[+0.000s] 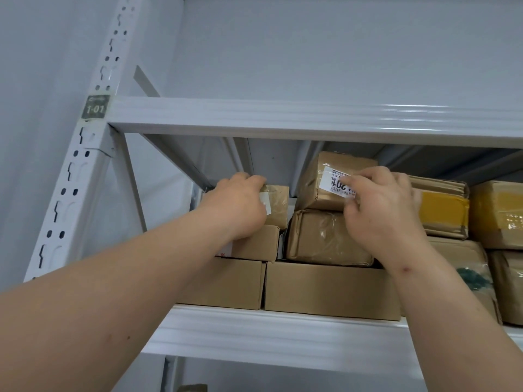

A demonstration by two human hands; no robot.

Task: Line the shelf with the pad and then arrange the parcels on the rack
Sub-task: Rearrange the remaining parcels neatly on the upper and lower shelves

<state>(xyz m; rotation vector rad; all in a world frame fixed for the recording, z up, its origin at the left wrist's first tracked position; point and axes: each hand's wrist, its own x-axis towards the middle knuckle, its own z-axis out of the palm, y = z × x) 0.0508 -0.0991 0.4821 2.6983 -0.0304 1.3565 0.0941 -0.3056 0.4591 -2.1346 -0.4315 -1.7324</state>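
Note:
Brown parcels are stacked on the white rack shelf (283, 335). My left hand (235, 207) grips a small taped brown parcel (278, 205) at the top of the left stack, above a small carton (256, 244). My right hand (382, 213) holds the front of a labelled brown parcel (325, 182), which sits tilted on a plastic-wrapped parcel (322, 239). Two flat cartons (325, 290) form the bottom layer. No pad is visible under the parcels.
The upper shelf beam (283, 117) runs just above the stacks, leaving little headroom. A perforated white upright (85, 154) marked 1-01 stands at the left. More parcels with yellow tape (444, 207) fill the right side. A white wall lies behind.

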